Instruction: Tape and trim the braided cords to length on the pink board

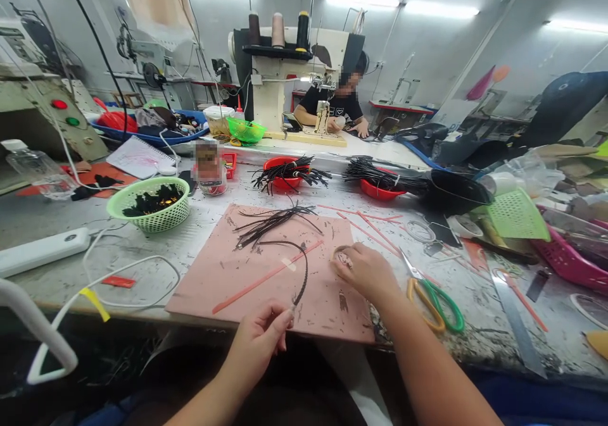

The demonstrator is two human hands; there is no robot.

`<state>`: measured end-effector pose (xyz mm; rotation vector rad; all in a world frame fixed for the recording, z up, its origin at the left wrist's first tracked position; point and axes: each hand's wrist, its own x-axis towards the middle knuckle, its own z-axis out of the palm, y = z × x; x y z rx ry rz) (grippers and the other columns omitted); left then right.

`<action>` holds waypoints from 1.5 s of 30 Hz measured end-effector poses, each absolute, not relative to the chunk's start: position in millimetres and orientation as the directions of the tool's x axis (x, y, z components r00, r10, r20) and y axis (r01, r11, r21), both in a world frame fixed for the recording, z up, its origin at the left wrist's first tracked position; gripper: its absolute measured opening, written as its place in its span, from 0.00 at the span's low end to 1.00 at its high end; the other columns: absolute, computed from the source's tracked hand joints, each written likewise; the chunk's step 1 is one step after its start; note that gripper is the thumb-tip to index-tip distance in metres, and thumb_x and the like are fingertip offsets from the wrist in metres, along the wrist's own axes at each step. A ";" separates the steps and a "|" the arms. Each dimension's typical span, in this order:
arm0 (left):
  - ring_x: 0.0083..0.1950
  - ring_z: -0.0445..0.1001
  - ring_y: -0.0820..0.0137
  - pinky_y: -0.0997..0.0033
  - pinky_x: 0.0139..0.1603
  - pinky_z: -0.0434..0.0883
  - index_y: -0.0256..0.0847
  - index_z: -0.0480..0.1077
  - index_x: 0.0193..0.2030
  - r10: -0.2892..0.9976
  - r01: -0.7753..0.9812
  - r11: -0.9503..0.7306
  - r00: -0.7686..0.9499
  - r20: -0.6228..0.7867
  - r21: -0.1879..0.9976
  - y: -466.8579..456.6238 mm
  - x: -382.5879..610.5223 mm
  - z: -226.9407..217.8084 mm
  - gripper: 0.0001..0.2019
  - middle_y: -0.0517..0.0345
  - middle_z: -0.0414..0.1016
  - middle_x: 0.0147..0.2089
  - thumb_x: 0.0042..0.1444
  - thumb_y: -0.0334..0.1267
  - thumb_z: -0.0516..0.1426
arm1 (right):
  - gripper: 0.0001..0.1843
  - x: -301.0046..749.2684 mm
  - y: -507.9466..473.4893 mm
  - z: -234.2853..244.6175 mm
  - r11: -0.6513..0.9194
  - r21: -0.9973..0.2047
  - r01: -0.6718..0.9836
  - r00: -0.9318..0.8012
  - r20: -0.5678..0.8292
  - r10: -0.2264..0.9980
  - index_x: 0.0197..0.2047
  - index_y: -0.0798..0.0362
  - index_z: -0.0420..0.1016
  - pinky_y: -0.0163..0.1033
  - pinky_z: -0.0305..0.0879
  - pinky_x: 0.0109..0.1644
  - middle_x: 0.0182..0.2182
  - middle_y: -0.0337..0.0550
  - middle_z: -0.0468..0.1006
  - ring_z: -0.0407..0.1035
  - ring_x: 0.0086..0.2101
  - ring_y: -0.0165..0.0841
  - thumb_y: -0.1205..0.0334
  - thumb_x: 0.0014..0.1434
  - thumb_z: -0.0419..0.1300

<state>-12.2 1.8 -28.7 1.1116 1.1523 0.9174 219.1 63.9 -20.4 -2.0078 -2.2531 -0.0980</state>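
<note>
L hand pinching black cord nr end; R hand half-curled at small round item, hold unclear. Poss. risk: cord slips if pinch loosens.

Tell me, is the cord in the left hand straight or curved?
Curved: the black cord bends in an arc over the pink board, down to the left hand.

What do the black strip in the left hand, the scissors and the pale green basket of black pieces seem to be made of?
Black strip: perhaps leather or synthetic cord, dark, with a ridged, braided-looking surface.
Scissors: grey, gleaming blades look like metal; the rounded orange and green handles, probably plastic.
Pale green basket: likely matte moulded plastic, given its even colour and regular holes.
</note>
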 end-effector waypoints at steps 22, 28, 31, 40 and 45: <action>0.19 0.61 0.79 0.78 0.20 0.57 0.37 0.66 0.22 0.944 -0.003 0.272 0.195 -0.266 0.962 6.2 -25.3 -9.8 0.13 0.62 0.68 0.21 0.44 0.46 0.58 | 0.35 249.1 -34.5 -43.2 -0.098 -0.635 0.766 0.045 -0.098 0.994 0.58 0.52 0.61 0.45 0.68 0.39 0.33 0.48 0.78 0.73 0.34 0.43 0.41 0.51 0.52; 0.18 0.59 0.79 0.78 0.19 0.57 0.37 0.66 0.21 0.945 0.049 0.251 0.203 -0.255 0.967 6.6 -26.9 -1.2 0.14 0.65 0.64 0.18 0.42 0.47 0.58 | 0.33 184.9 -53.4 -27.7 0.167 -0.910 0.380 -0.460 -0.029 0.887 0.47 0.51 0.69 0.40 0.66 0.44 0.42 0.48 0.75 0.69 0.40 0.41 0.34 0.50 0.49; 0.17 0.58 0.80 0.78 0.19 0.56 0.38 0.66 0.21 0.936 0.074 0.245 0.241 -0.256 0.967 5.8 -29.1 1.3 0.13 0.66 0.62 0.18 0.42 0.46 0.59 | 0.31 174.7 -51.3 -25.2 0.149 -0.929 0.338 -0.479 -0.034 0.877 0.46 0.52 0.69 0.38 0.65 0.42 0.38 0.45 0.75 0.68 0.37 0.38 0.36 0.51 0.50; 0.18 0.56 0.80 0.80 0.17 0.55 0.37 0.67 0.20 0.917 -0.014 0.297 0.282 -0.281 0.955 5.7 -34.7 0.6 0.11 0.64 0.65 0.18 0.40 0.43 0.60 | 0.33 170.5 -51.0 -25.2 0.122 -0.936 0.330 -0.501 -0.064 0.863 0.46 0.53 0.68 0.36 0.63 0.39 0.35 0.44 0.72 0.65 0.35 0.36 0.34 0.51 0.48; 0.18 0.57 0.81 0.80 0.17 0.56 0.36 0.69 0.20 0.914 -0.003 0.308 0.280 -0.294 0.952 6.2 -35.6 -1.3 0.10 0.63 0.67 0.19 0.40 0.41 0.60 | 0.32 168.7 -51.2 -22.5 0.101 -0.935 0.339 -0.492 -0.084 0.867 0.46 0.52 0.69 0.36 0.62 0.39 0.35 0.43 0.72 0.64 0.34 0.35 0.34 0.51 0.48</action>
